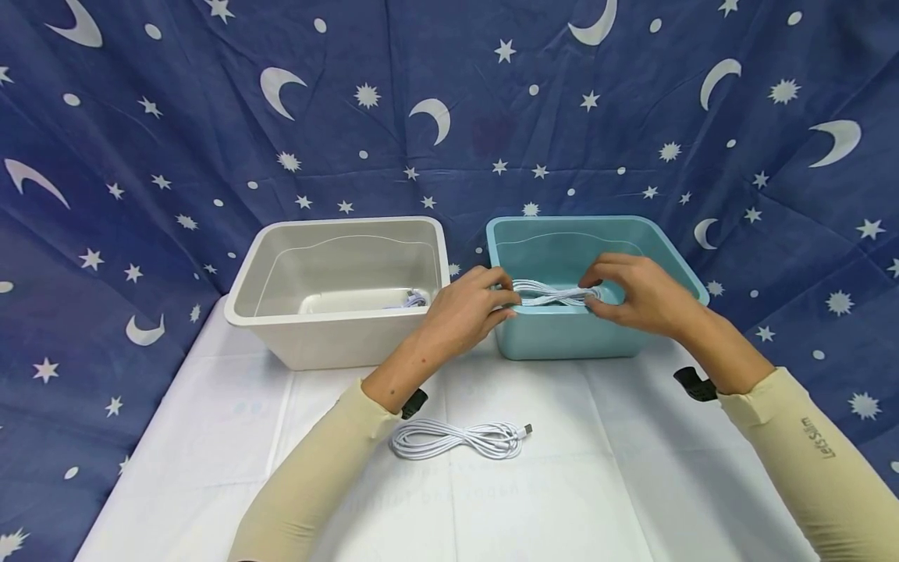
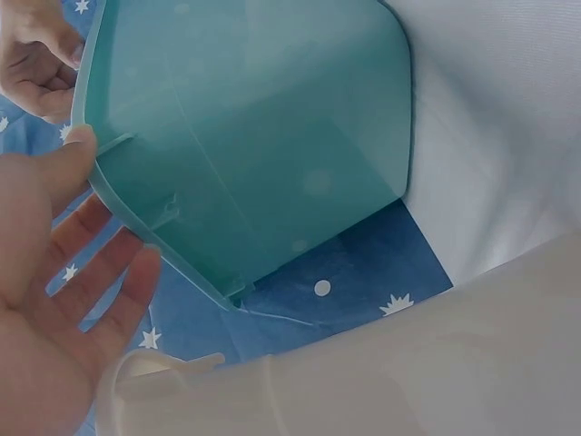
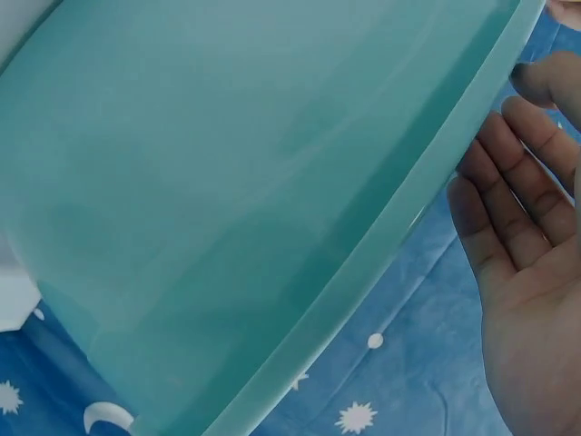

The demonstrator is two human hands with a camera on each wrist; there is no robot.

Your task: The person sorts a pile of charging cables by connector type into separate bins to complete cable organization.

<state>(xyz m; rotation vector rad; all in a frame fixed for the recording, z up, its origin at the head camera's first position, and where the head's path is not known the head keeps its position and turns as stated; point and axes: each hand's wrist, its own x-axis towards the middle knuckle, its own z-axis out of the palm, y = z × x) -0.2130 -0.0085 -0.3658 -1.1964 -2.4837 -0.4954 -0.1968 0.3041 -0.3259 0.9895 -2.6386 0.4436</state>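
Observation:
A white cable bundle (image 1: 548,293) shows inside the teal bin (image 1: 569,336), just above its front rim, between both hands. My left hand (image 1: 474,300) is over the bin's front left corner; the left wrist view shows its thumb (image 2: 80,150) at the rim and its fingers spread apart. My right hand (image 1: 639,289) hangs over the front right part, thumb and forefinger parted around the bundle's right end in the head view. In the right wrist view, its loosely bent fingers (image 3: 508,213) stand close to the rim, with no cable visible there. The rim hides part of the bundle.
Left of the teal bin stands a light grey bin (image 1: 337,343) with a small piece of cable (image 1: 414,299) inside. Another coiled white cable (image 1: 460,439) with a dark-tipped plug lies on the white tablecloth (image 1: 534,507). A blue patterned curtain (image 1: 477,140) hangs behind.

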